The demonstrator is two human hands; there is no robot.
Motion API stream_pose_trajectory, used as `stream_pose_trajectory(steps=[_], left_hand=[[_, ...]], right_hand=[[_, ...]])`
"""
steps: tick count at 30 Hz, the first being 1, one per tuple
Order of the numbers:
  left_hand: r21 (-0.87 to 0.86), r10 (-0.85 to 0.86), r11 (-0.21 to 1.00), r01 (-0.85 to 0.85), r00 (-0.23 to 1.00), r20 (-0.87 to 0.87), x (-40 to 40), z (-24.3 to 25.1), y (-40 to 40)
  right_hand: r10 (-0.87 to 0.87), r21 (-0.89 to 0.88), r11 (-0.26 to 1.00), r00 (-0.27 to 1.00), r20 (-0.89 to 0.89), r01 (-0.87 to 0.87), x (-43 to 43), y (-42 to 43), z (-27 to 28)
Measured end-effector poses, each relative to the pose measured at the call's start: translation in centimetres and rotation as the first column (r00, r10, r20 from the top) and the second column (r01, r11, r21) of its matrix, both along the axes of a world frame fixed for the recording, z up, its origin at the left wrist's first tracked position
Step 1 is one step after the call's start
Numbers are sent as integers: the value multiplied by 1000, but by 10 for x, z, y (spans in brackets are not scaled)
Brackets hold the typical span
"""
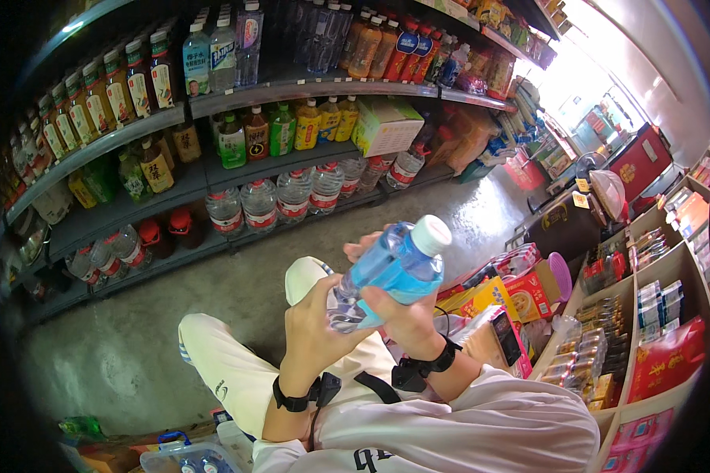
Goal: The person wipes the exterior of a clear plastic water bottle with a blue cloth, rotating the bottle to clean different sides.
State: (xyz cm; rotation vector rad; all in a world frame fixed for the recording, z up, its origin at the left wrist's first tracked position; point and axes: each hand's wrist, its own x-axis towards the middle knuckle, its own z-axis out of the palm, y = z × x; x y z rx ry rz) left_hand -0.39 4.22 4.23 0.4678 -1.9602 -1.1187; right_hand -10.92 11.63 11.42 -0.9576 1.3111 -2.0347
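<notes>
A clear plastic bottle (402, 263) with a blue label and a white screw cap is tilted in front of me, its cap up and to the right. My left hand (316, 322) is closed around the lower end of the bottle. Around the labelled side nearer the cap, my right hand (411, 313) grips it too. Some fingers are hidden behind the bottle. Both wrists carry black straps with small devices. Below the hands are my light trousers (236, 355), with the knees bent.
Long shelves (313, 88) of bottled drinks stand ahead, with large water jugs (260, 204) at the bottom. To the right are a carton of noodles (526, 295) and a compartmented wooden shelf (627, 331) of small goods. A clear plastic bin (160, 458) sits at lower left.
</notes>
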Motion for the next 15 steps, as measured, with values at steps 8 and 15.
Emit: stream_pose_trajectory(steps=[8, 15], left_hand=[[193, -235, 958, 214, 967, 95, 8, 8, 0], [472, -550, 713, 519, 831, -83, 17, 6, -7]], right_hand=[[76, 98, 992, 994, 75, -84, -13, -3, 4], [359, 133, 911, 910, 206, -389, -20, -6, 22]])
